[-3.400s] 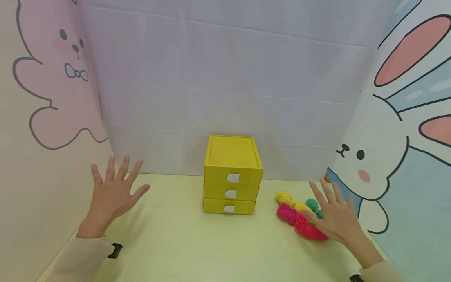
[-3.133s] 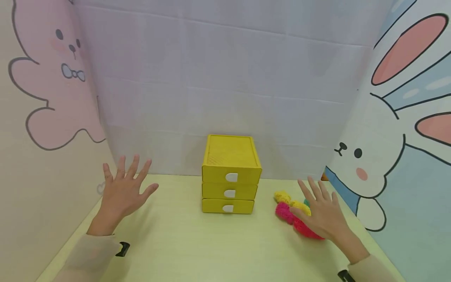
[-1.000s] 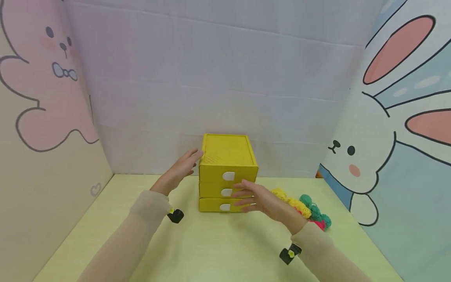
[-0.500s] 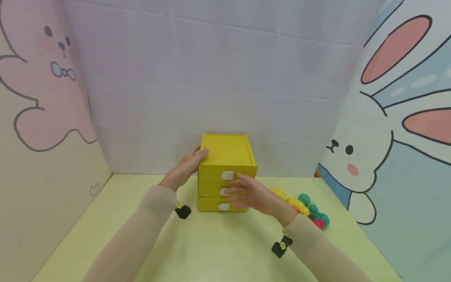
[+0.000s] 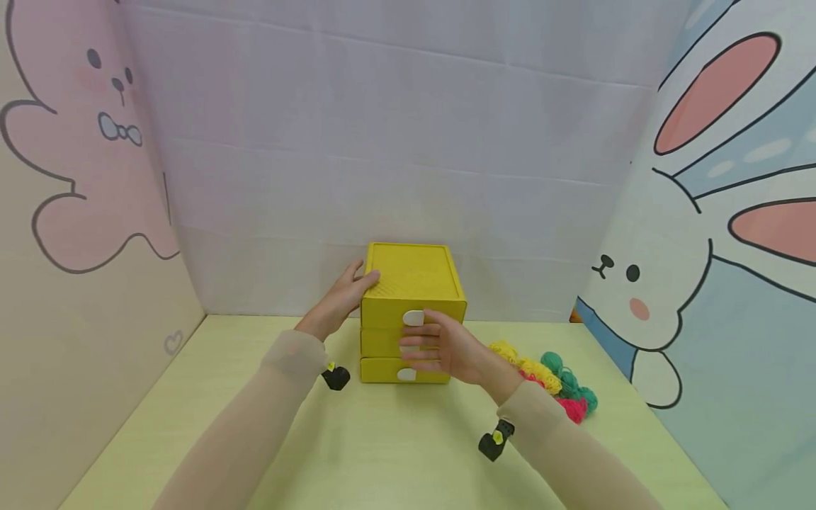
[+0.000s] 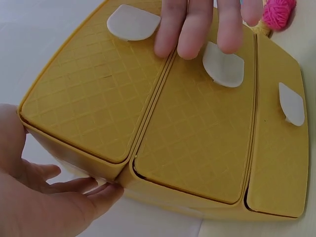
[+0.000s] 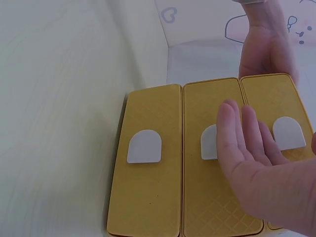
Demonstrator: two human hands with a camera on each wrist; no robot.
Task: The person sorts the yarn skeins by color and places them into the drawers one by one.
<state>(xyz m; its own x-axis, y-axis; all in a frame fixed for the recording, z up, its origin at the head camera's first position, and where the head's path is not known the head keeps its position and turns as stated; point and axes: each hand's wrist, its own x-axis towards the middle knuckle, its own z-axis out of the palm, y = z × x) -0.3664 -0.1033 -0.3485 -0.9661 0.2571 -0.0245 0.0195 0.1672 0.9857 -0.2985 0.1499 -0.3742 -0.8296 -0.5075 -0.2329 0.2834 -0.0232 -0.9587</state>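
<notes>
A yellow three-drawer storage box (image 5: pixel 416 273) stands against the back wall with all its drawers closed; each has a white tab handle. My left hand (image 5: pixel 338 301) holds its upper left front corner, thumb over the top edge and fingers along the side, as the left wrist view also shows. My right hand (image 5: pixel 455 347) is in front of the drawers, fingers extended and slightly spread, holding nothing. Its fingertips overlap the middle handle (image 7: pixel 208 143) and come close to the top handle (image 5: pixel 413 318). In the right wrist view the palm faces the top drawer's handle (image 7: pixel 289 133).
Right of the box lie yellow yarn balls (image 5: pixel 538 374), green yarn balls (image 5: pixel 569 382) and red-pink yarn (image 5: pixel 574 409), partly hidden by the right forearm. A white cloth wall (image 5: pixel 408 142) stands behind, with cartoon-printed side walls. The pale table (image 5: pixel 382 446) extends toward me.
Both hands have come inward from above the table's sides to the drawer box. The left hand has taken hold of its corner; the right has moved left and up toward the top handle.
</notes>
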